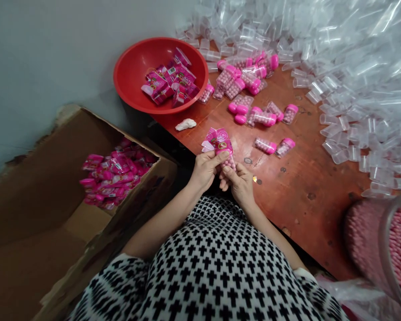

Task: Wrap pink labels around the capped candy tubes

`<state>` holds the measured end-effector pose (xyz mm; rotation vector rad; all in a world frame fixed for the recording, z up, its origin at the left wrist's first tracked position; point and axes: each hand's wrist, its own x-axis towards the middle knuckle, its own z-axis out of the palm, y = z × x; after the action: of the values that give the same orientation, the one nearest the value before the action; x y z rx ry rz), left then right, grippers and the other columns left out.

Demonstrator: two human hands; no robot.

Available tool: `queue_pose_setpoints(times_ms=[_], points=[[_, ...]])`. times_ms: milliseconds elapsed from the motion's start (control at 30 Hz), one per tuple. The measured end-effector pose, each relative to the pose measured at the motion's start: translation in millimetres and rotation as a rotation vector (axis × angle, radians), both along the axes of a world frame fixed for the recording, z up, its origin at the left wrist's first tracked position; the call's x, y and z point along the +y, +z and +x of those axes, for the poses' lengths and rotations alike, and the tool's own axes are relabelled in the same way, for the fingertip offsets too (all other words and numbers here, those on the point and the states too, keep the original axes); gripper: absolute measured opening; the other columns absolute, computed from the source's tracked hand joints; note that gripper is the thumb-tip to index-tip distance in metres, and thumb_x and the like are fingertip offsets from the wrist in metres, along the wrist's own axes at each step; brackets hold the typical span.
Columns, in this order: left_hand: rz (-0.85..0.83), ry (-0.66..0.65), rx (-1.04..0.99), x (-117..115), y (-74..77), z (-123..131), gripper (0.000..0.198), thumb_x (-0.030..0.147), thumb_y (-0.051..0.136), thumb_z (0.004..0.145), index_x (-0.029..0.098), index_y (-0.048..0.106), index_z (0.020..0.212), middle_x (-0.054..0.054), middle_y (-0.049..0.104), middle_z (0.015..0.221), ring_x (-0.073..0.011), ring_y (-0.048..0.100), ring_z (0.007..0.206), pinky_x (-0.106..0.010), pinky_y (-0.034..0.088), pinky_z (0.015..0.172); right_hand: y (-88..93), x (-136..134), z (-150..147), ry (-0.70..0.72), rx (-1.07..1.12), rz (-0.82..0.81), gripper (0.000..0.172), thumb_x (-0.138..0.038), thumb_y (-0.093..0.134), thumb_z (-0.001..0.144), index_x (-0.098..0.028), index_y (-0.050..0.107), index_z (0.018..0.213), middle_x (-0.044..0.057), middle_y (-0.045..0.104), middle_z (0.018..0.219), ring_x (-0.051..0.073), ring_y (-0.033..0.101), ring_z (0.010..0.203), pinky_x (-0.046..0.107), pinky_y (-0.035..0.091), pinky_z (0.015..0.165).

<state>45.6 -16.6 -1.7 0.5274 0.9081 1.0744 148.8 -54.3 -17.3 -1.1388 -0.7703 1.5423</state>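
Observation:
In front of my body, at the table's near edge, both hands meet on one small candy bottle [227, 161] of pink balls. My left hand [205, 169] pinches a printed pink label sleeve [219, 139] at the bottle's upper end, thumb pressed on top. My right hand [241, 180] grips the bottle's lower part between thumb and fingers. Part of the bottle and its cap are hidden by my fingers and the sleeve. Just beyond lie two filled bottles with pink caps [264, 146], and more filled bottles [234, 80] are heaped farther back.
A red bowl [130, 100] with printed pink sleeves stands at the back left. Below it, a cardboard box [30, 200] holds wrapped bottles [115, 174]. Empty clear tubes [350, 133] cover the table's right and back. A tub of pink balls [364, 236] stands at right.

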Motion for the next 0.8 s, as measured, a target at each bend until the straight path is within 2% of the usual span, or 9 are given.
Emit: queue_pose_setpoints(times_ms=[67, 133, 233, 333, 467, 567, 633, 700, 800], points=[[0.016, -0.129, -0.026, -1.7, -3.0, -4.0, 0.037, 0.043, 0.084, 0.06, 0.012, 0.067, 0.066, -0.003, 0.061, 0.053, -0.0122, 0.053, 0.038, -0.025, 0.045, 0.039, 1.0, 0.5, -0.1, 0.01, 0.112, -0.053, 0.031, -0.046, 0.073, 0.073, -0.02, 0.057, 0.071, -0.005, 0.063, 0.055, 0.006, 0.051, 0.033, 0.015, 0.039, 0.029], [0.03, -0.205, -0.023, -3.5, -3.4, -7.2, 0.036, 0.044, 0.082, 0.062, 0.012, 0.066, 0.063, -0.002, 0.057, 0.047, -0.0149, 0.054, 0.037, -0.027, 0.045, 0.037, 0.3, 1.2, -0.4, 0.006, 0.159, -0.078, 0.032, -0.046, 0.074, 0.072, -0.019, 0.056, 0.069, -0.005, 0.063, 0.055, 0.006, 0.05, 0.033, 0.015, 0.037, 0.028], [0.062, -0.135, 0.057, -5.0, 0.2, -8.6, 0.032, 0.039, 0.082, 0.063, 0.012, 0.066, 0.06, -0.001, 0.056, 0.046, -0.0126, 0.052, 0.035, -0.024, 0.041, 0.035, -3.8, 1.9, -0.4, -0.002, 0.092, -0.044, 0.032, -0.046, 0.075, 0.071, -0.02, 0.057, 0.073, -0.005, 0.064, 0.057, 0.007, 0.055, 0.037, 0.016, 0.044, 0.033], [0.055, -0.044, 0.118, -4.3, 3.9, -6.9, 0.028, 0.035, 0.084, 0.061, 0.011, 0.07, 0.065, -0.002, 0.059, 0.051, -0.0106, 0.052, 0.039, -0.023, 0.041, 0.037, -6.3, 1.9, 1.0, 0.018, 0.017, 0.002, 0.032, -0.048, 0.073, 0.074, -0.02, 0.057, 0.077, -0.005, 0.065, 0.059, 0.008, 0.057, 0.039, 0.017, 0.046, 0.036], [0.053, 0.003, 0.162, -4.0, 3.8, -3.3, 0.031, 0.039, 0.083, 0.061, 0.011, 0.07, 0.065, -0.003, 0.063, 0.058, -0.011, 0.055, 0.045, -0.023, 0.043, 0.042, -2.9, 2.5, 3.1, -0.018, -0.099, 0.059, 0.028, -0.045, 0.07, 0.078, -0.02, 0.057, 0.08, -0.006, 0.063, 0.058, 0.006, 0.054, 0.037, 0.016, 0.045, 0.036], [0.112, 0.05, 0.251, -7.2, 3.2, -1.4, 0.033, 0.042, 0.081, 0.064, 0.012, 0.068, 0.065, -0.001, 0.061, 0.055, -0.0098, 0.053, 0.043, -0.021, 0.04, 0.039, -3.2, 3.9, 1.9, -0.049, -0.064, 0.071, 0.028, -0.044, 0.071, 0.077, -0.02, 0.056, 0.079, -0.007, 0.061, 0.057, 0.006, 0.053, 0.037, 0.016, 0.045, 0.036], [0.146, 0.041, 0.234, -9.5, 2.7, -1.2, 0.032, 0.042, 0.079, 0.067, 0.013, 0.065, 0.065, 0.001, 0.059, 0.053, -0.0093, 0.05, 0.041, -0.021, 0.039, 0.038, -6.6, 4.2, 0.4, -0.013, 0.028, 0.036, 0.03, -0.046, 0.072, 0.076, -0.02, 0.056, 0.077, -0.006, 0.061, 0.056, 0.006, 0.052, 0.036, 0.016, 0.041, 0.032], [0.13, 0.012, 0.134, -10.2, 1.3, -2.0, 0.033, 0.044, 0.076, 0.071, 0.014, 0.063, 0.065, 0.001, 0.058, 0.053, -0.0094, 0.05, 0.04, -0.022, 0.04, 0.038, -9.7, 3.3, 0.6, 0.036, 0.07, -0.002, 0.032, -0.048, 0.071, 0.075, -0.02, 0.056, 0.078, -0.006, 0.061, 0.057, 0.007, 0.051, 0.035, 0.017, 0.037, 0.03], [0.08, 0.043, 0.072, -8.1, -1.9, -5.5, 0.035, 0.045, 0.077, 0.069, 0.014, 0.063, 0.064, 0.0, 0.059, 0.057, -0.0094, 0.053, 0.045, -0.022, 0.043, 0.042, -5.6, 3.2, 8.9, 0.148, -0.082, 0.014, 0.031, -0.051, 0.067, 0.079, -0.021, 0.059, 0.081, -0.003, 0.062, 0.06, 0.01, 0.055, 0.042, 0.021, 0.045, 0.039]])
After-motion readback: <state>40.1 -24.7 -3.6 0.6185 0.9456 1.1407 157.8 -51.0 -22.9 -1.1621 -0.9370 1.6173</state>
